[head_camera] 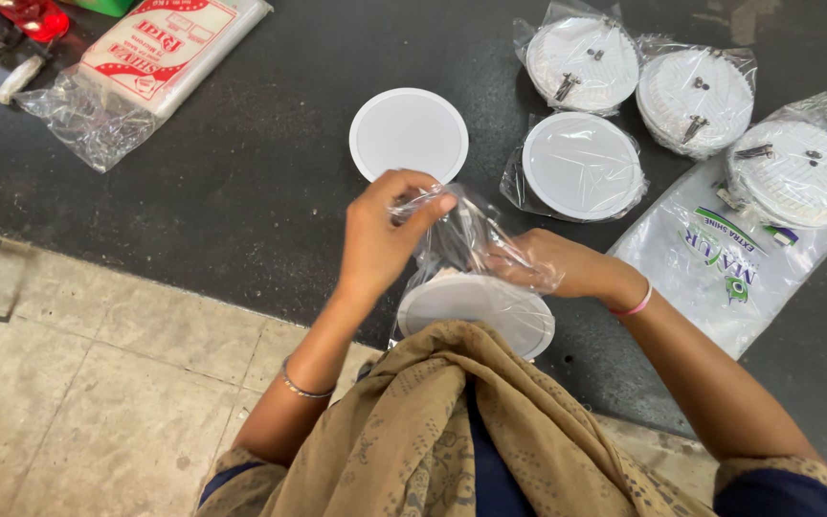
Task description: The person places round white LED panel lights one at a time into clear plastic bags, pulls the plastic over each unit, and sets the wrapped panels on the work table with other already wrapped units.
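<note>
**Both my hands at the mouth of a clear bag, white disc below them**

I am looking down over my own scarf at a dark bench (241, 182). My left hand (380, 235) is raised in front of me, fingers pressed together and pinching the upper edge of a clear plastic bag (466, 244). My right hand (552, 266) sits just beside it to the right, partly inside or behind the crinkled film; its fingers look curled around the plastic, though the film blurs them. The bag hangs down from both hands toward me, and a round white disc light (476, 308) lies flat in its lower end, directly beneath my hands and close to my body. So the bag's length runs from my fingers down to the disc, and both hands are about equally near.

Just beyond my left hand, a bare white disc (409, 134) rests on the bench. Farther right lie four bagged discs (581, 165), some on a printed plastic sheet (720, 278).
</note>
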Demonstrator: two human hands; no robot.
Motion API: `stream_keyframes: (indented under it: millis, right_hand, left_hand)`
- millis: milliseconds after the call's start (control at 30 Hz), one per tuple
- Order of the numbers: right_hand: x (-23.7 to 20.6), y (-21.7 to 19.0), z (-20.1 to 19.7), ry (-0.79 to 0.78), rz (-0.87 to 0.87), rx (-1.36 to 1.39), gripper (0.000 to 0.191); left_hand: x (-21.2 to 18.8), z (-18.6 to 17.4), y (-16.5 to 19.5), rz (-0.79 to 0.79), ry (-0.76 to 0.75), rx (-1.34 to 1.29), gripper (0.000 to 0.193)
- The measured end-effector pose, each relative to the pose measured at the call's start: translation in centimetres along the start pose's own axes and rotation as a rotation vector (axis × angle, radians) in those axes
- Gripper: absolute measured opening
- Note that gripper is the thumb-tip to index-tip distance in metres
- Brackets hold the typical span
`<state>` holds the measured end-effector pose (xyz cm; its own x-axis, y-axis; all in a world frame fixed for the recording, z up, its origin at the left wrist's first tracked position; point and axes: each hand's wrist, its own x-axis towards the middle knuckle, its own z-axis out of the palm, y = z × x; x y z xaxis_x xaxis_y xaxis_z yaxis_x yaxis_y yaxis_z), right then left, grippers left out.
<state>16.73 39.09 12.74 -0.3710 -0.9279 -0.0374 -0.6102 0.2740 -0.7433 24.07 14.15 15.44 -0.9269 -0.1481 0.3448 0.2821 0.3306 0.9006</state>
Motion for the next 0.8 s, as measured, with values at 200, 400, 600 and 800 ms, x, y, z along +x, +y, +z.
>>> stream_keyframes:
  millis: [200,400,600,800]
  right_hand:
    - [-0.5,1.4,0.2,0.057,0.166,0.053,0.036]
    - [-0.3,2.2,1.3,0.140,0.212,0.077,0.037]
    - [-1.0,3.7,2.9,0.280,0.064,0.251,0.026]
    - [-1.2,4.8,3.4,0.265,0.183,0.096,0.023]
  left_hand:
    - [0.1,-2.4,-1.8,-0.343,-0.428,-0.059,0.055]
    - [-1.8,2.7,-1.5,-0.059,-0.337,-0.015,0.030]
    - [-2.6,4.8,1.9,0.022,-0.406,0.116,0.080]
    - [-1.8,7.0,2.1,0.077,-0.417,0.238,0.049]
